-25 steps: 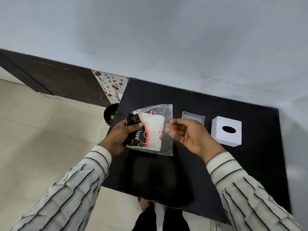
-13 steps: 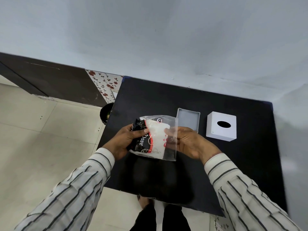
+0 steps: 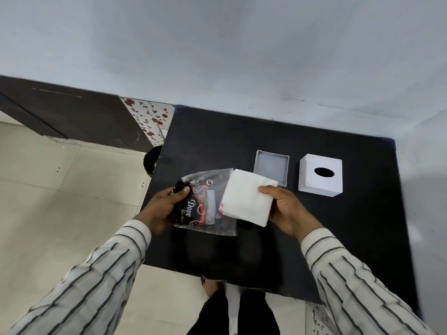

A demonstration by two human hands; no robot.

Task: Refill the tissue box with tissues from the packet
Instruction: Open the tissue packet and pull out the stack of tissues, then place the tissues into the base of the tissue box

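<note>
My left hand (image 3: 162,207) grips the left end of a clear plastic packet (image 3: 205,206) with black and red print. My right hand (image 3: 287,210) holds a square stack of white tissues (image 3: 248,199) by its right edge, and the stack is almost fully outside the packet's right opening. Both are held just above the black table (image 3: 266,257). Behind the tissues lies a shallow grey tray-like box base (image 3: 272,166), open side up. To its right stands the white tissue box cover (image 3: 320,176) with an oval hole on top.
The table's left edge runs close to my left hand, with tiled floor (image 3: 60,201) below it. A dark round bin (image 3: 152,160) sits on the floor by the table's left side. A pale wall rises behind the table.
My right hand went into the packet's open end, closed on the tissue stack and pulled it out to the right. The packet now looks flat and mostly emptied.
</note>
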